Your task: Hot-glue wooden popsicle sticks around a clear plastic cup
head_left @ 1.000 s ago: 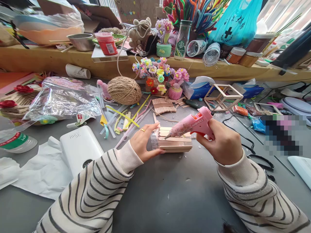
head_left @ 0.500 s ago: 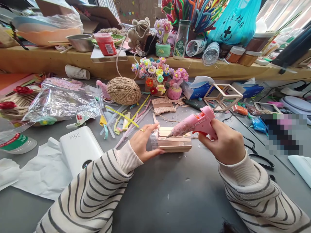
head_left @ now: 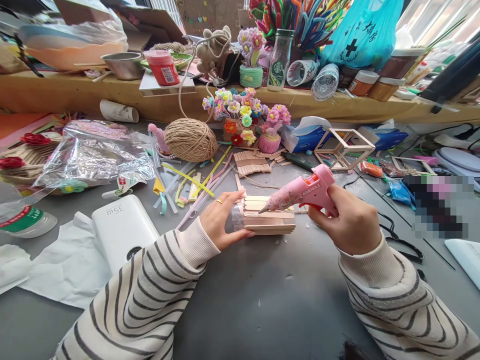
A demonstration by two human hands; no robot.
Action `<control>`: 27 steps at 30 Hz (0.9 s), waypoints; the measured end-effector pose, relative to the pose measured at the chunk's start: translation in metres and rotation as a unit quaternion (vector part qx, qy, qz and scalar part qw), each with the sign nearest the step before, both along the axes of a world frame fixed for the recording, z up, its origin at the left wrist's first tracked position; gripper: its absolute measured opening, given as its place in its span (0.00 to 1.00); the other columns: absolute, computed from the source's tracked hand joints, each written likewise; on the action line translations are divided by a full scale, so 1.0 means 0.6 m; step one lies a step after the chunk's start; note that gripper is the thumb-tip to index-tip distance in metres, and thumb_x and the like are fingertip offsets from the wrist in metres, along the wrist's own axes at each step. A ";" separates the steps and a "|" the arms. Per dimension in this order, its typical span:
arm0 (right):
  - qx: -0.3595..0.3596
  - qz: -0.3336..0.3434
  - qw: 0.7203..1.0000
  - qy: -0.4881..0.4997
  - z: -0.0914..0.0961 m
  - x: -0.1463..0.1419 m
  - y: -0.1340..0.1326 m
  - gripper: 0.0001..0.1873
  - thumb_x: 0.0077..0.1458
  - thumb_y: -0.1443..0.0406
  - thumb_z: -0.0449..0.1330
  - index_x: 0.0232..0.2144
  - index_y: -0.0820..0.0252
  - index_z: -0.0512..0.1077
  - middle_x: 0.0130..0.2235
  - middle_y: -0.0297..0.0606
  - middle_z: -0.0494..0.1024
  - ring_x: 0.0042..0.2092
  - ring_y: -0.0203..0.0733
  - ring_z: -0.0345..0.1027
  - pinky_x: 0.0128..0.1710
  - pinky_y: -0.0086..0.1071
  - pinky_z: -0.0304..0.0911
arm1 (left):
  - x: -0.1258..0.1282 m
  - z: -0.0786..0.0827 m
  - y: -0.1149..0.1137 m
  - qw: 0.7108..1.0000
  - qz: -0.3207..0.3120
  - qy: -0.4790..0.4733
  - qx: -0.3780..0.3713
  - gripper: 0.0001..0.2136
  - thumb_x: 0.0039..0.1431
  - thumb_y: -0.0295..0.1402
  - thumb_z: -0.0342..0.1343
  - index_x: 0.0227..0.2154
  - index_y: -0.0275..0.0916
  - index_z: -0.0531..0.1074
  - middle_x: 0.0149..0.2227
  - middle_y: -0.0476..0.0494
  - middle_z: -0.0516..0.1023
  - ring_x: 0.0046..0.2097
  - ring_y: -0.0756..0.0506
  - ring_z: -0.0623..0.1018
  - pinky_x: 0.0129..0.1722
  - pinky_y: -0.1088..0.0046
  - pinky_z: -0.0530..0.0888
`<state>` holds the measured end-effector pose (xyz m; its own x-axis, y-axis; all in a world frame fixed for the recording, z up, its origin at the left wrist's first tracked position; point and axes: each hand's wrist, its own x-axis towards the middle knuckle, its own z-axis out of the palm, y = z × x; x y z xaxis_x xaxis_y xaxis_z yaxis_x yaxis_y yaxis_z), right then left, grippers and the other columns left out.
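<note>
My left hand (head_left: 222,220) grips the left end of a clear plastic cup (head_left: 237,219) lying on its side. Wooden craft sticks (head_left: 275,228) run lengthwise along the cup, side by side. Wrapped around the handle of a pink hot glue gun (head_left: 300,191), my right hand (head_left: 350,218) holds it with the nozzle angled down to the left. The nozzle tip is at the sticks near the left part of the cup; whether it touches them I cannot tell.
Behind the cup lie a bundle of craft sticks (head_left: 253,163), a ball of twine (head_left: 191,140) and pipe-cleaner flowers (head_left: 240,112). A white power bank (head_left: 122,225) is at left. A wooden stick frame (head_left: 345,149) stands at back right, with black glasses (head_left: 407,246) nearer.
My right hand and the glue gun have shifted slightly to the right, with the nozzle tip moving along the sticks. My left hand keeps its hold on the cup.
</note>
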<state>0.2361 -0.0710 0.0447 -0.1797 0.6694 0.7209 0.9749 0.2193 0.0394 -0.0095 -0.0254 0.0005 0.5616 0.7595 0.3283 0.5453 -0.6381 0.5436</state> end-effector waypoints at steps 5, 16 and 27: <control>-0.003 0.005 1.000 0.002 0.003 0.001 -0.001 0.07 0.48 0.66 0.53 0.32 0.60 0.68 0.18 0.31 0.67 0.18 0.32 0.58 0.17 0.27 0.51 | -0.001 0.001 -0.001 1.000 0.000 0.007 0.000 0.32 0.49 0.45 0.54 0.55 0.40 0.51 0.49 0.37 0.65 0.51 0.41 0.68 0.50 0.61 0.66; 0.001 0.011 1.000 -0.011 0.006 0.005 -0.004 0.10 0.48 0.67 0.52 0.35 0.62 0.69 0.18 0.30 0.67 0.16 0.31 0.56 0.15 0.27 0.48 | 0.000 0.001 0.000 1.000 0.003 0.018 -0.008 0.32 0.48 0.46 0.54 0.54 0.38 0.52 0.49 0.36 0.64 0.51 0.41 0.68 0.50 0.61 0.65; 0.024 0.019 1.000 -0.003 0.006 0.011 -0.004 0.12 0.46 0.69 0.53 0.35 0.64 0.70 0.20 0.32 0.71 0.18 0.31 0.58 0.15 0.26 0.50 | 0.000 0.001 0.000 1.000 -0.001 0.013 0.000 0.32 0.49 0.46 0.54 0.54 0.37 0.53 0.49 0.36 0.65 0.50 0.42 0.68 0.50 0.63 0.66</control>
